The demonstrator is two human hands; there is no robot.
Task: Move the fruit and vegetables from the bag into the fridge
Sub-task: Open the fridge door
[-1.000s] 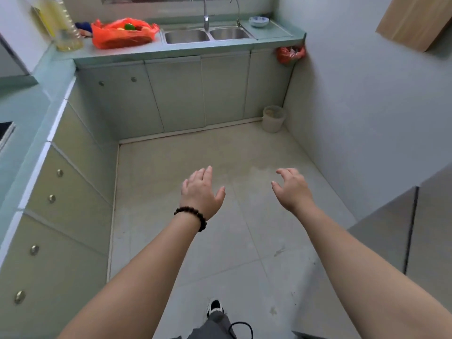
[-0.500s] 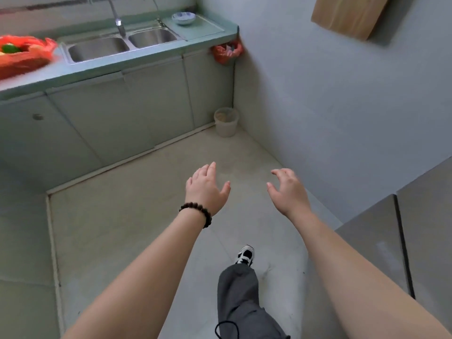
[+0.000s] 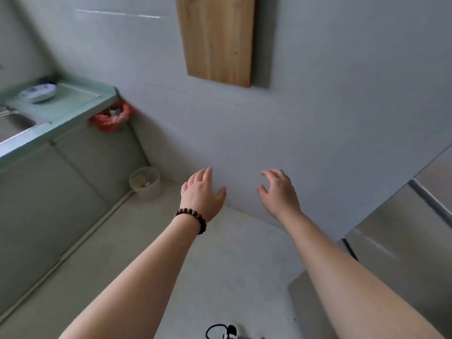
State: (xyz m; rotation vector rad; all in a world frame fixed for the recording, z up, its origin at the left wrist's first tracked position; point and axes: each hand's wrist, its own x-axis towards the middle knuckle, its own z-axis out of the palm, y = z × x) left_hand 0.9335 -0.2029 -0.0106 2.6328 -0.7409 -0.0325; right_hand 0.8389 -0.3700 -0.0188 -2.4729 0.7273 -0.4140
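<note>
To the left of the fridge (image 3: 401,243), across the floor, the green counter (image 3: 73,104) is seen with a blue-patterned dish (image 3: 38,92) on it — the bag of fruit and vegetables is not in view here. Nearer the fridge, the left hand (image 3: 201,194) is held out with fingers straight and relaxed, nothing gripped; closest to the fridge, the right hand (image 3: 278,192) is spread with fingertips loosely bent, also empty. The door is judged best opened first — by the right hand, at the nearest edge, pulled wide so that produce can be loaded afterwards unhindered.
</note>
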